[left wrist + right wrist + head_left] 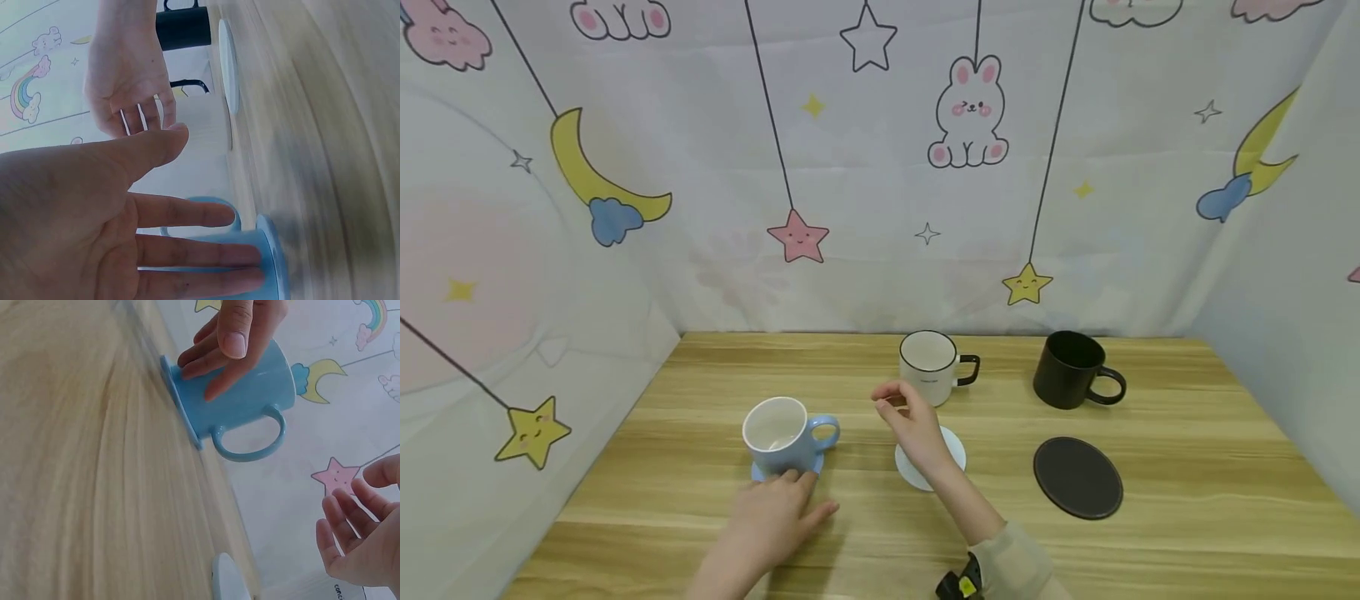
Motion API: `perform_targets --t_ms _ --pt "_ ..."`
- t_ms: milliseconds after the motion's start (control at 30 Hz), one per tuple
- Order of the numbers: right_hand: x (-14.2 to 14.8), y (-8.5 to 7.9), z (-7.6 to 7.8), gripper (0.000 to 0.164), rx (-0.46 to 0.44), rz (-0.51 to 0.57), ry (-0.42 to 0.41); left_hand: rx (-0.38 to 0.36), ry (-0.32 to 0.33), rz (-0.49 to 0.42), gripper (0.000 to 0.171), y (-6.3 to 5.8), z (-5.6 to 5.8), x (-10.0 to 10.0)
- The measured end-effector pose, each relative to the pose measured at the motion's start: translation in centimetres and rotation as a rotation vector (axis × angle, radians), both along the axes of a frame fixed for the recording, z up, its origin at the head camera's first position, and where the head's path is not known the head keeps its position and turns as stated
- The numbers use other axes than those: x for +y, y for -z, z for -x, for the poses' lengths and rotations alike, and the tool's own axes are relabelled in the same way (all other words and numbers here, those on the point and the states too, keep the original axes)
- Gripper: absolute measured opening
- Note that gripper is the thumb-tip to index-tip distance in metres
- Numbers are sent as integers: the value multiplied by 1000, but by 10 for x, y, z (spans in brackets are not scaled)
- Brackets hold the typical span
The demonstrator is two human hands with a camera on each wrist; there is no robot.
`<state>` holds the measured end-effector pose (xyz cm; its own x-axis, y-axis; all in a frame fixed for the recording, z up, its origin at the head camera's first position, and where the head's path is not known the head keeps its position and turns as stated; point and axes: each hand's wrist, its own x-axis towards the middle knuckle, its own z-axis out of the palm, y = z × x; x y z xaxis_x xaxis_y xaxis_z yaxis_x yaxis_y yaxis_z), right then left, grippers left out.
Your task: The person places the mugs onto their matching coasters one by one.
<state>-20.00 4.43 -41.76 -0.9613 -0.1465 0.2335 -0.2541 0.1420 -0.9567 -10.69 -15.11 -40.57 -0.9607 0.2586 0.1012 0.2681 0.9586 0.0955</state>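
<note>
A light blue mug [784, 457] stands upright on a blue coaster [758, 472] at the left of the table. Beside it is my left hand [777, 515], its fingers extended against the mug's near side, low by the coaster; the thumb points off to the right. Nothing is held by my right hand [919, 425], raised over the white coaster [953, 454] with loosely bent fingers. In the head view its fingers overlap the white mug [922, 382], which has a black rim and handle. The right wrist view shows the blue mug [256, 394] with its handle.
At the back right stands a black mug [1063, 379], its handle pointing right. In front of it a black round coaster [1078, 477] lies on the wooden table [880, 533]. A white printed cloth [865, 167] hangs behind and along both sides.
</note>
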Motion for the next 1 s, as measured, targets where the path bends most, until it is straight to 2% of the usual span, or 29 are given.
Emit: perform_targets --t_ms 200,367,433,600,1000 --pt "6 -5 3 15 -31 7 10 -5 30 -17 40 0 5 11" --pt "12 -28 -7 15 -43 -5 30 22 67 -43 42 2 9 20" --pt "15 -27 -5 15 -32 -3 44 32 73 -56 44 3 10 23" --pt "24 -4 14 15 -23 14 82 33 84 -86 49 4 15 28" --pt "39 -6 22 14 -41 32 138 18 116 -145 49 5 33 41"
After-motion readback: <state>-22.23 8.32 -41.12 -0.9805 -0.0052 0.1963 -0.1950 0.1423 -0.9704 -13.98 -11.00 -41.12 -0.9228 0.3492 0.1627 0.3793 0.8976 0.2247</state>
